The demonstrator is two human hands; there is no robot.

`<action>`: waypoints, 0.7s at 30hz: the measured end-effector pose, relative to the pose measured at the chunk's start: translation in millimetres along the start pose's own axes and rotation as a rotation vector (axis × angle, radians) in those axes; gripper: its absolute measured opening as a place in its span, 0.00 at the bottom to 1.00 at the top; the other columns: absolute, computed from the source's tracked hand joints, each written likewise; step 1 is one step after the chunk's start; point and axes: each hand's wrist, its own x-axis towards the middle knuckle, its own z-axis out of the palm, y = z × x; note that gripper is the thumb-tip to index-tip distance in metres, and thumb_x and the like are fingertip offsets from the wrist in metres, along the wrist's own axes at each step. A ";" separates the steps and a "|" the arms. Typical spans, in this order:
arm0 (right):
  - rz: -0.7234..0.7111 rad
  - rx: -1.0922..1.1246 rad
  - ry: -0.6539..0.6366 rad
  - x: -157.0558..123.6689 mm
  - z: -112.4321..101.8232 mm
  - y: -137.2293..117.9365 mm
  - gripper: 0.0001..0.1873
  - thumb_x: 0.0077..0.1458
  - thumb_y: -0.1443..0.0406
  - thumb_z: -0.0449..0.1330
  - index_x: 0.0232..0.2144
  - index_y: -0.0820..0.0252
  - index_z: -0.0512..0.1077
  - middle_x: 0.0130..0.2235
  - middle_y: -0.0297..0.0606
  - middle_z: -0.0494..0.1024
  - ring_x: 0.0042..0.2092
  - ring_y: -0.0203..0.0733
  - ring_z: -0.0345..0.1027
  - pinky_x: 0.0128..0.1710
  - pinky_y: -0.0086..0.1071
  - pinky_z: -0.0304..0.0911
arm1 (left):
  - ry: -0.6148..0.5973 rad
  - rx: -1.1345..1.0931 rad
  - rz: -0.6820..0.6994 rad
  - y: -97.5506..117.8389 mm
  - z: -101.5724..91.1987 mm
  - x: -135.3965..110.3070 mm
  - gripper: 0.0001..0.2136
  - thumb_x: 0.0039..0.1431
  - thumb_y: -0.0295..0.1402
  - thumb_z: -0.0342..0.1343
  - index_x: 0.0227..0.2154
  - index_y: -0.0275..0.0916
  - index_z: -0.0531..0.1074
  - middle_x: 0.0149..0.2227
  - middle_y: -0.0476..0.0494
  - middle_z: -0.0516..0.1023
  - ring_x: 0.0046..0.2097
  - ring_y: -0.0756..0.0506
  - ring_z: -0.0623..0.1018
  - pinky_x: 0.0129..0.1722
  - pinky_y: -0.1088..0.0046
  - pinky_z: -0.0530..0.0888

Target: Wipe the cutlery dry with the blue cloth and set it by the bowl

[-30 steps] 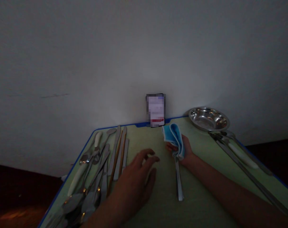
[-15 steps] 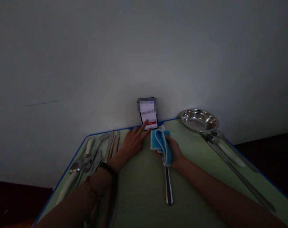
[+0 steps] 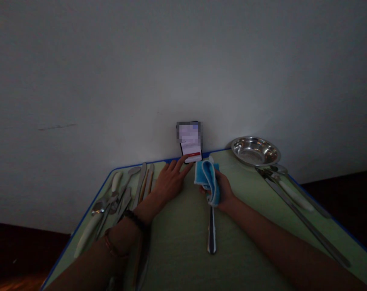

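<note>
My left hand point(image 3: 170, 181) is held out with its fingers spread at the lower edge of a smartphone point(image 3: 191, 148), which leans upright against the wall. One fingertip is at the screen, beside a red button. In my right hand point(image 3: 224, 190) is a folded blue cloth point(image 3: 212, 184) with a pale edge, wrapped around a metal piece of cutlery point(image 3: 212, 236). Its handle points toward me and a narrow tip shows above the cloth; the rest is covered, so I cannot tell which kind it is.
Knives point(image 3: 140, 184), spoons point(image 3: 134, 170) and other cutlery lie on the left of the green table point(image 3: 183, 250), partly under my left forearm. A shiny steel bowl point(image 3: 256, 151) stands at the back right, with long metal utensils point(image 3: 307, 222) before it. The wall point(image 3: 183, 72) borders the table's back.
My left fingertip has come down slightly from higher on the phone screen. The cutlery handle below the cloth has swung a little to the left. The view has shifted slightly.
</note>
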 end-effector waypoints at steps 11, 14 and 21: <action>0.022 0.219 -0.015 -2.2 -0.1 -7.2 0.22 0.56 0.56 0.44 0.18 0.60 0.65 0.14 0.30 0.65 0.15 0.32 0.57 0.16 0.25 0.59 | -0.428 -1.452 -0.550 101.3 -35.8 -84.1 0.15 0.62 0.42 0.37 0.47 0.40 0.56 0.35 0.45 0.70 0.24 0.52 0.71 0.20 0.77 0.68; 0.075 0.114 0.023 -4.7 4.4 -2.7 0.20 0.56 0.55 0.46 0.24 0.61 0.68 0.17 0.32 0.70 0.17 0.35 0.62 0.19 0.29 0.63 | -0.393 -1.519 -0.647 100.1 -23.9 -86.5 0.13 0.61 0.40 0.40 0.44 0.39 0.58 0.24 0.53 0.66 0.16 0.55 0.63 0.12 0.82 0.60; 0.043 -0.038 -0.015 -5.1 7.6 5.9 0.13 0.53 0.59 0.53 0.33 0.62 0.71 0.23 0.34 0.75 0.26 0.36 0.70 0.32 0.32 0.66 | -0.306 -1.728 -0.721 90.6 -13.5 -90.8 0.11 0.59 0.36 0.44 0.44 0.39 0.57 0.17 0.61 0.55 0.15 0.57 0.54 0.12 0.84 0.53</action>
